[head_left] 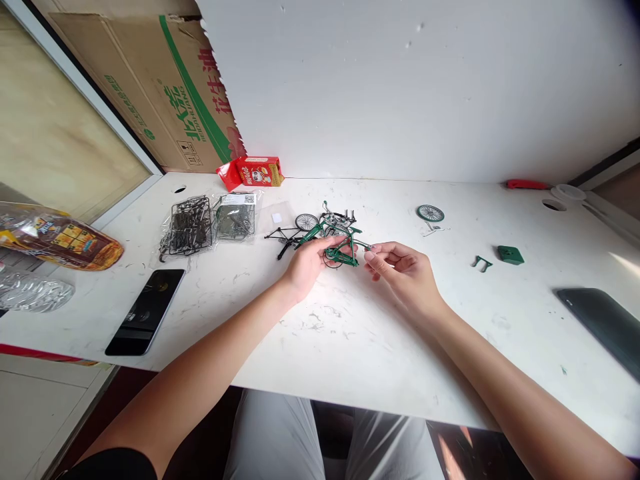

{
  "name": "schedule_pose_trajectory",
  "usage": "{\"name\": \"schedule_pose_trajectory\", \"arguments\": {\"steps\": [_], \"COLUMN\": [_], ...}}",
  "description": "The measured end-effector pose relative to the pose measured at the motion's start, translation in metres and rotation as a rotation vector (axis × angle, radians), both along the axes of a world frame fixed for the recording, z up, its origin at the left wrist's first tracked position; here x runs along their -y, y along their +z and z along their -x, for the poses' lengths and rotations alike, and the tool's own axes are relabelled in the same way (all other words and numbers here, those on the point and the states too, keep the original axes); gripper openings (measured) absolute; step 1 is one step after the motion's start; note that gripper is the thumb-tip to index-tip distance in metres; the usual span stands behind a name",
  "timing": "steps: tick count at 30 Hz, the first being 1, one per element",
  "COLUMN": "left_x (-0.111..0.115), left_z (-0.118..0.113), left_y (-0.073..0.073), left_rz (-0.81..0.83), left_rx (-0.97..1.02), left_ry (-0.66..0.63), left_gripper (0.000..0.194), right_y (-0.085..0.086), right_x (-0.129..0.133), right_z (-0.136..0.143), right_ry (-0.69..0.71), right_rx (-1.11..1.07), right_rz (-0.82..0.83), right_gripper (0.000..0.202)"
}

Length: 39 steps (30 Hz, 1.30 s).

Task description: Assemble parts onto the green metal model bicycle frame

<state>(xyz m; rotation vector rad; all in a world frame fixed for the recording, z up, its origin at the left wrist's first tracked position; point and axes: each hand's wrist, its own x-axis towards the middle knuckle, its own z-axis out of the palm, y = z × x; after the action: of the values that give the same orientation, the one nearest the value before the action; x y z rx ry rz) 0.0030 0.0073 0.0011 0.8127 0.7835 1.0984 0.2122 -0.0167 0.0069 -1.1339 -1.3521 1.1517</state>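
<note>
My left hand (307, 263) grips a small green model bicycle frame (340, 243) just above the white table (350, 333). My right hand (400, 267) pinches a tiny part at the frame's right end; the part is too small to make out. A loose spoked wheel (307, 221) and black handlebar pieces (283, 237) lie just behind the left hand. Another green wheel (431, 213) lies farther right. A green clip (481, 263) and a green block (511, 255) rest to the right of my right hand.
Two plastic bags of parts (187, 227) (235, 217) lie at the back left, a red carton (253, 172) behind them. A black phone (146, 311) sits near the left front edge, a dark tablet (603, 323) at the right. Snack bags (55, 237) lie far left.
</note>
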Motion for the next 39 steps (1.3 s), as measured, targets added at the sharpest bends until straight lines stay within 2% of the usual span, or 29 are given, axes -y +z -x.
{"name": "schedule_pose_trajectory", "arguments": {"steps": [8, 12, 16, 21, 29, 39], "left_x": [0.000, 0.001, 0.003, 0.008, 0.017, 0.012], "left_z": [0.000, 0.000, 0.000, -0.004, -0.014, -0.010], "left_y": [-0.003, -0.002, 0.000, 0.002, -0.005, -0.010], "left_rz": [0.003, -0.048, -0.014, -0.064, -0.046, -0.055], "left_rx": [0.063, 0.062, 0.129, 0.133, 0.192, 0.158], "left_ry": [-0.043, -0.075, -0.090, -0.123, -0.187, -0.138], "left_gripper": [0.037, 0.027, 0.025, 0.037, 0.042, 0.038], "right_y": [0.001, 0.003, 0.001, 0.002, -0.002, 0.003], "right_x": [0.000, 0.000, 0.001, 0.011, 0.016, 0.016], "right_z": [-0.001, -0.002, -0.003, 0.008, 0.016, 0.012], "right_ry": [-0.017, 0.001, 0.108, 0.259, 0.137, 0.012], "right_rx": [0.010, -0.030, -0.085, 0.091, 0.061, 0.036], "right_rz": [0.009, 0.022, 0.094, 0.139, 0.177, 0.131], "right_gripper": [0.043, 0.045, 0.046, 0.039, 0.049, 0.051]}}
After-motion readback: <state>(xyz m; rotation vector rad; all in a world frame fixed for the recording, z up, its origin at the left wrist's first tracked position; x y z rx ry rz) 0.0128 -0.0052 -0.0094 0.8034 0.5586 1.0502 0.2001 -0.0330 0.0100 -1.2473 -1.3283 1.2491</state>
